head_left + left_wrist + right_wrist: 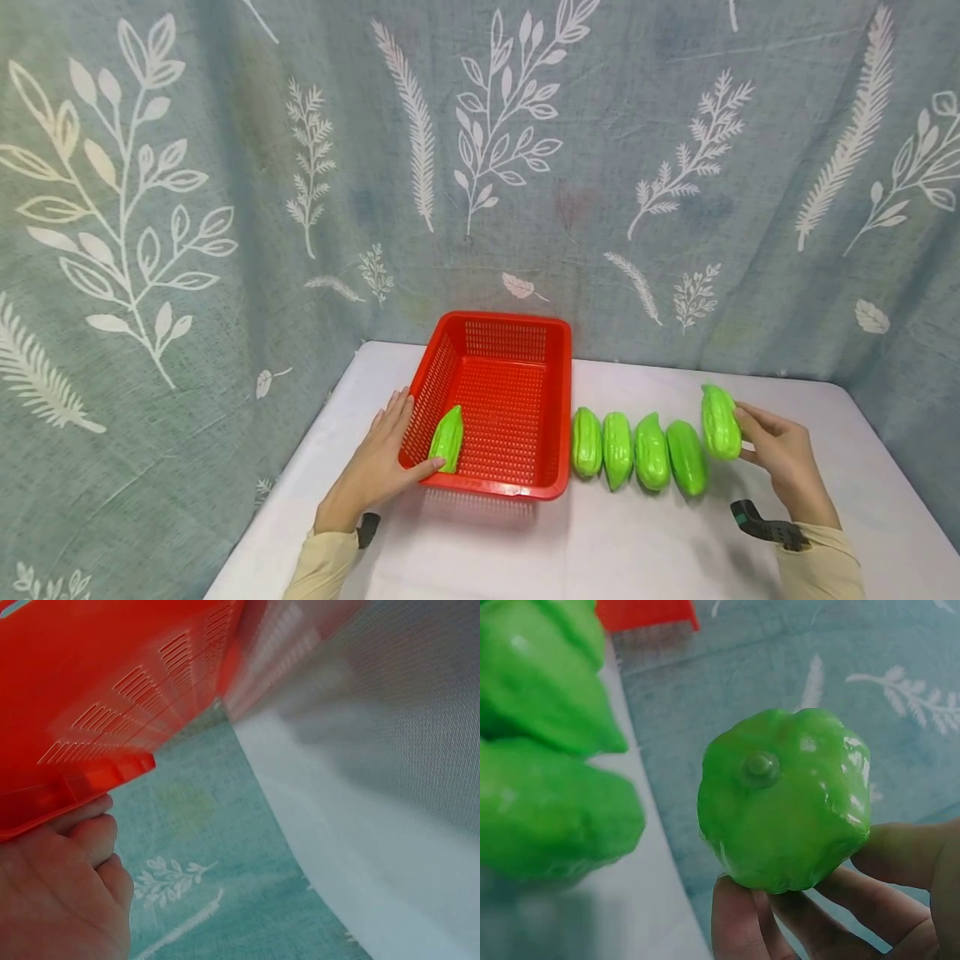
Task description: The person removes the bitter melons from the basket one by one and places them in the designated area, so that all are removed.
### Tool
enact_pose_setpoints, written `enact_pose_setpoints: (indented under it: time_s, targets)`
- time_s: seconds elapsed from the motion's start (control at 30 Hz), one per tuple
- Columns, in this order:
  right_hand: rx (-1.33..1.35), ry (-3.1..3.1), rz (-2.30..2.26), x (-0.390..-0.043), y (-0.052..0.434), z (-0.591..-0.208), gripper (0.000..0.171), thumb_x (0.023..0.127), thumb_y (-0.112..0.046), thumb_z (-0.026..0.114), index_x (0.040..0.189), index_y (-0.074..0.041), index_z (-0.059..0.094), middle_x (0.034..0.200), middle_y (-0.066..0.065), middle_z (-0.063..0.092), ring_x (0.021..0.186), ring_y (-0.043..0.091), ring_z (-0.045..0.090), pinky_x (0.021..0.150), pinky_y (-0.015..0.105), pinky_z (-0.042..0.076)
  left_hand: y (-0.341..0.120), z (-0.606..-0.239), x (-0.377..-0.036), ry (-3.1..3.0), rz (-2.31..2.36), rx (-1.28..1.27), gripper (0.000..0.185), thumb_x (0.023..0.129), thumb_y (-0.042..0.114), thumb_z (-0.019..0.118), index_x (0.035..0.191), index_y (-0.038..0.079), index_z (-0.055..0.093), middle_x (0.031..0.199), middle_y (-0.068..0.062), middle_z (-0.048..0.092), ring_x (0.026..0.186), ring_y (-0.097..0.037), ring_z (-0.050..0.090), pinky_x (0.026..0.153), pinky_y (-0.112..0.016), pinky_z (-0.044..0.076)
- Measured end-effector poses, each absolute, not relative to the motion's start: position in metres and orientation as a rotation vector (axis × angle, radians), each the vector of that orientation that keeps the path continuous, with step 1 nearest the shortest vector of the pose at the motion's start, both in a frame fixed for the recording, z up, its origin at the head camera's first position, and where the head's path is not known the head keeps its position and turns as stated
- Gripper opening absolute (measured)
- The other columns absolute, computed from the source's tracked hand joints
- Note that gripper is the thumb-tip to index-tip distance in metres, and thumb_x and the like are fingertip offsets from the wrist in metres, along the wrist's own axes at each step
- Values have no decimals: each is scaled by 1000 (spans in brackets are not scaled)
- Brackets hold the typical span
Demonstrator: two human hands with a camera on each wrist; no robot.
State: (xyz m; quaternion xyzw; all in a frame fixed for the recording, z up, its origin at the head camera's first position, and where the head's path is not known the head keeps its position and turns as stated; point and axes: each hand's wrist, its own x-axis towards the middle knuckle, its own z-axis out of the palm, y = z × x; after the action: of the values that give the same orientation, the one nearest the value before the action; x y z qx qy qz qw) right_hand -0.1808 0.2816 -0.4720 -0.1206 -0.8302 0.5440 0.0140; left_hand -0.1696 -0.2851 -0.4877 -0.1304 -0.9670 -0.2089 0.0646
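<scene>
Right grip (780, 454) pinches a glossy green gourd (721, 422) by fingertips just clear of the tabletop (600, 550), so it could slip onto the four gourds (637, 450) beside it.

Setting is looking like a staged recording booth rather than a home or kitchen. A teal fabric backdrop printed with white leaves and ferns (525, 167) is hanging as a curtain on three sides, enclosing a plain white-covered table (600, 550). On the table, in front of the backdrop, a red perforated plastic basket (555, 400) is sitting with glossy green plastic toy gourds (637, 454) lying in a neat row to its right. A dark wrist-worn camera mount (768, 527) is showing near the table's front edge.
</scene>
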Motion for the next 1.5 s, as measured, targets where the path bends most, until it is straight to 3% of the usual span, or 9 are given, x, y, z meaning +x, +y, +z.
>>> enact_pose_setpoints:
  time_s: [0.37,0.47,0.53,0.6,0.7,1.5]
  targets:
    - [-477,-2657,1698,-183,295,-489,71,109,-48,41,157,4,37,158,33,40,83,-19,50,78,24,64,-285,-489,-168,-2927,-648,-379,120,84,75,66,166,4,15,176,-9,8,164,-29,8,131,-55,15]
    - [-497,-2675,1676,-185,298,-494,71,109,-48,41,157,5,37,158,34,40,96,-3,61,79,27,64,-285,-490,-167,-2921,-658,-378,120,84,74,67,166,4,15,176,-10,9,164,-30,8,131,-57,16]
    - [-514,-2683,1664,-185,299,-497,71,109,-48,40,156,5,37,158,34,40,109,18,66,79,28,64,-285,-490,-167,-2917,-667,-380,120,84,73,68,166,4,15,176,-11,10,164,-30,8,131,-58,16]
    - [-527,-2685,1666,-184,299,-499,71,109,-47,39,157,5,37,158,35,39,125,37,60,79,29,65,-285,-490,-167,-2917,-670,-380,120,84,73,68,166,4,15,176,-10,10,164,-30,8,131,-58,16]
    - [-546,-2682,1680,-184,300,-501,71,109,-48,39,157,5,36,159,35,37,138,48,50,80,29,65,-285,-490,-167,-2916,-658,-379,120,84,73,68,166,4,15,176,-9,8,164,-30,8,131,-57,16]
    - [-611,-2707,1703,-184,312,-508,73,109,-48,38,158,6,33,161,35,32,143,50,43,84,34,64,-285,-489,-169,-2911,-658,-385,119,84,73,67,166,5,15,176,-10,9,164,-31,9,131,-57,16]
